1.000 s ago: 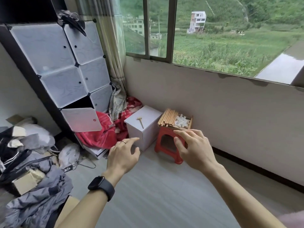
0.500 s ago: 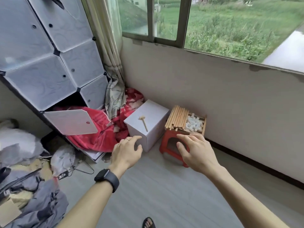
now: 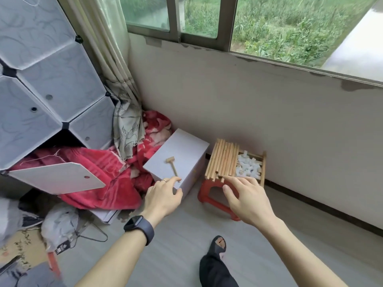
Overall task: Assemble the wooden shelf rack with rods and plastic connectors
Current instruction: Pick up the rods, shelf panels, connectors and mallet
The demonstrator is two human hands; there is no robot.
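A bundle of wooden rods (image 3: 222, 160) lies on a wooden frame (image 3: 263, 168) set on a red plastic stool (image 3: 209, 191) by the wall. White plastic connectors (image 3: 248, 167) are heaped inside that frame, right of the rods. A small wooden mallet (image 3: 172, 165) rests on a white box (image 3: 186, 150) left of the stool. My left hand (image 3: 162, 196) hovers in front of the box's near corner, fingers relaxed, holding nothing. My right hand (image 3: 246, 198) is spread in front of the stool, its fingertips near the rods' near ends; contact is not clear.
A grey panel cabinet (image 3: 41, 79) with one door hanging open stands at left, a red blanket (image 3: 107, 168) spilling from it. Clothes, cardboard and a wire hanger (image 3: 91, 235) clutter the floor at left. A wall with a window runs behind. My foot in a black slipper (image 3: 215, 264) is on the grey floor.
The view has dropped and come nearer to the stool and box. Both hands have reached closer to them, still holding nothing. My foot has come into view.
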